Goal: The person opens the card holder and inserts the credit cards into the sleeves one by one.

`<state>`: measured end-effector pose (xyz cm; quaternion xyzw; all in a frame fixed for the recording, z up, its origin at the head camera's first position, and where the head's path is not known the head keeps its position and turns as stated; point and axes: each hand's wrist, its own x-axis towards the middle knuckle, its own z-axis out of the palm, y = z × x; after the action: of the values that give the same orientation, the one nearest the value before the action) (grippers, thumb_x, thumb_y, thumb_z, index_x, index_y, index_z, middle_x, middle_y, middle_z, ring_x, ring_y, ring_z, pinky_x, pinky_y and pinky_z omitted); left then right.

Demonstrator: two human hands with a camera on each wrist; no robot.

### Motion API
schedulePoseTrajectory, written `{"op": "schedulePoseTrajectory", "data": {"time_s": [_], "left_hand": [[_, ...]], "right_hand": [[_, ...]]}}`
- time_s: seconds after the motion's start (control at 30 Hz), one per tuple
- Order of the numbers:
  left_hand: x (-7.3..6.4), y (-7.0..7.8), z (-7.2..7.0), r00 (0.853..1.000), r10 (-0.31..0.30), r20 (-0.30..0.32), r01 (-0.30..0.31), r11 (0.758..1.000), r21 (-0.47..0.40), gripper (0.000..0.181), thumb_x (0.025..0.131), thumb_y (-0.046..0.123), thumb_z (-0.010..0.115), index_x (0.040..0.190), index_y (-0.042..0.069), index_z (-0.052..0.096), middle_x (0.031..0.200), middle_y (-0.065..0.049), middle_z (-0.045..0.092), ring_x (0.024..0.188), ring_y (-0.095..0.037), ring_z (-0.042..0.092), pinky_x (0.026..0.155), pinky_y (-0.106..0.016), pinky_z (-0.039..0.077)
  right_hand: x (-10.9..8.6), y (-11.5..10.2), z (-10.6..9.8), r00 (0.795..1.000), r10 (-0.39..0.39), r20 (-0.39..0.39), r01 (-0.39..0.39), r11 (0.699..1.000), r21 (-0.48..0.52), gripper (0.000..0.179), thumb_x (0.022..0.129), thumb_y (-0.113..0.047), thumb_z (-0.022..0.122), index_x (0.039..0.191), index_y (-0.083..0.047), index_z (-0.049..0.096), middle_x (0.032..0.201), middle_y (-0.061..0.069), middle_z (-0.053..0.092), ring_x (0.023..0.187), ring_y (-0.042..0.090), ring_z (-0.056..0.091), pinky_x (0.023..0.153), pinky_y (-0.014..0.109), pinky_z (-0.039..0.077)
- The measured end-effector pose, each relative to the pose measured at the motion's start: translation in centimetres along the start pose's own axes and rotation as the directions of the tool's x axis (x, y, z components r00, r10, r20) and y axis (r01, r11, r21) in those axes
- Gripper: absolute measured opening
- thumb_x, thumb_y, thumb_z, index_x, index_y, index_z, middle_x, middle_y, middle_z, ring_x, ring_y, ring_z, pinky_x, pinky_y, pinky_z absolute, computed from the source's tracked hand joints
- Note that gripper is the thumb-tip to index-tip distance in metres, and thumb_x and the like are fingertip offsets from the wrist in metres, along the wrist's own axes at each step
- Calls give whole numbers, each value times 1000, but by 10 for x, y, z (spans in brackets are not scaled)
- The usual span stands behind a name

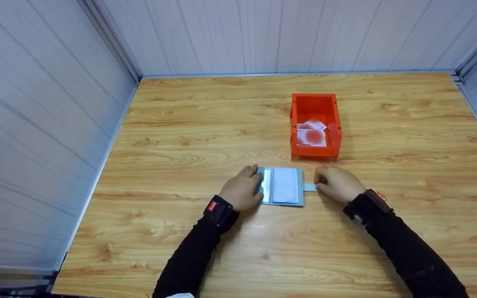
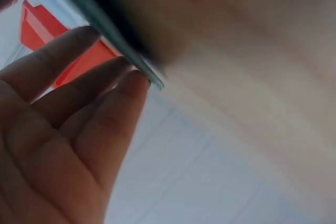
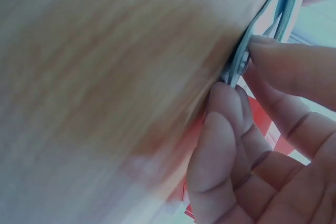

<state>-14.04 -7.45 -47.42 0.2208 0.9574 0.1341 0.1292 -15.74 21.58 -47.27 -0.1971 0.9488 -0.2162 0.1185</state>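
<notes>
A light blue card holder (image 1: pixel 300 186) with clear plastic sleeves (image 1: pixel 285 185) lies opened out on the table. My left hand (image 1: pixel 242 188) rests at its left side, fingers extended along that edge. In the left wrist view those fingertips touch the thin edge of the card holder (image 2: pixel 113 35). From the right side of the holder a narrow strap (image 1: pixel 309 187) sticks out. My right hand (image 1: pixel 338 182) pinches the end of this strap between thumb and fingers. A small metal snap (image 3: pixel 244 61) shows on the strap close to the thumb in the right wrist view.
Behind the card holder stands a red-orange bin (image 1: pixel 315 152) with several white and pink printed cards (image 1: pixel 314 135) inside. The wooden table (image 1: pixel 189 145) is bounded by white panel walls (image 1: pixel 238 37) at the back and both sides.
</notes>
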Motion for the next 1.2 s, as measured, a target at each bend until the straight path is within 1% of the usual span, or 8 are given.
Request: {"op": "schedulePoseTrajectory", "data": {"time_s": [0.3, 0.4, 0.47, 0.6, 0.7, 0.83, 1.03, 1.2], "left_hand": [[-2, 0, 0, 1000, 3, 8, -3, 1000, -25, 62, 92, 34, 65, 143, 5, 48, 156, -18, 34, 145, -33, 34, 118, -42, 30], [-2, 0, -1, 1000, 11, 10, -11, 1000, -25, 62, 92, 35, 65, 144, 5, 48, 156, -18, 34, 145, -32, 34, 118, -42, 30], [-2, 0, -1, 1000, 15, 10, -15, 1000, -23, 62, 92, 35, 65, 144, 4, 47, 156, -18, 34, 145, -32, 33, 119, -42, 30], [-2, 0, -2, 1000, 16, 8, -15, 1000, -25, 63, 92, 35, 65, 144, 5, 47, 156, -18, 34, 145, -32, 33, 119, -41, 30], [-2, 0, -1, 1000, 15, 7, -15, 1000, -28, 63, 92, 35, 65, 144, 5, 47, 156, -18, 34, 145, -32, 33, 119, -41, 30], [-1, -1, 0, 1000, 13, 9, -12, 1000, -25, 62, 91, 35, 65, 144, 5, 48, 156, -18, 34, 145, -33, 34, 119, -41, 30], [-1, -1, -1, 1000, 6, 17, -5, 1000, -20, 62, 92, 35, 65, 144, 6, 47, 157, -17, 34, 145, -32, 33, 119, -41, 29], [-1, 0, -2, 1000, 8, 11, -8, 1000, -21, 63, 91, 35, 66, 144, 5, 48, 156, -18, 35, 145, -32, 34, 119, -41, 30]], "right_hand": [[0, -2, -3, 999, -18, -31, 18, 1000, 0, 8, 84, -15, 72, 89, -10, 67, 80, 3, 64, 75, 18, 57, 68, 36, 46], [1, -6, -10, 998, -22, -53, 24, 999, 42, 21, 86, -21, 72, 101, -7, 68, 91, 8, 68, 83, 23, 61, 75, 40, 51], [2, -11, -18, 998, -27, -60, 32, 996, 81, 35, 87, -25, 72, 115, -4, 64, 107, 14, 68, 96, 29, 62, 84, 46, 52], [7, -22, -39, 997, -30, -66, 36, 995, 89, 69, 87, -38, 72, 143, -8, 46, 145, 20, 48, 130, 38, 47, 106, 59, 40], [14, -29, -56, 997, -13, -73, 18, 998, 64, 85, 85, -47, 72, 154, -19, 32, 160, 18, 25, 145, 41, 27, 112, 67, 27], [28, -35, -78, 997, 18, -76, -14, 998, 57, 92, 83, -52, 72, 157, -26, 22, 165, 15, 8, 150, 42, 13, 111, 71, 20], [56, -39, -108, 995, 70, -70, -66, 996, 67, 94, 86, -46, 70, 158, -25, 14, 165, 18, -1, 149, 46, 9, 112, 71, 18], [82, -36, -119, 989, 127, -77, -123, 991, 53, 102, 83, -44, 74, 159, -29, 7, 164, 19, -9, 149, 47, 5, 110, 73, 20]]}}
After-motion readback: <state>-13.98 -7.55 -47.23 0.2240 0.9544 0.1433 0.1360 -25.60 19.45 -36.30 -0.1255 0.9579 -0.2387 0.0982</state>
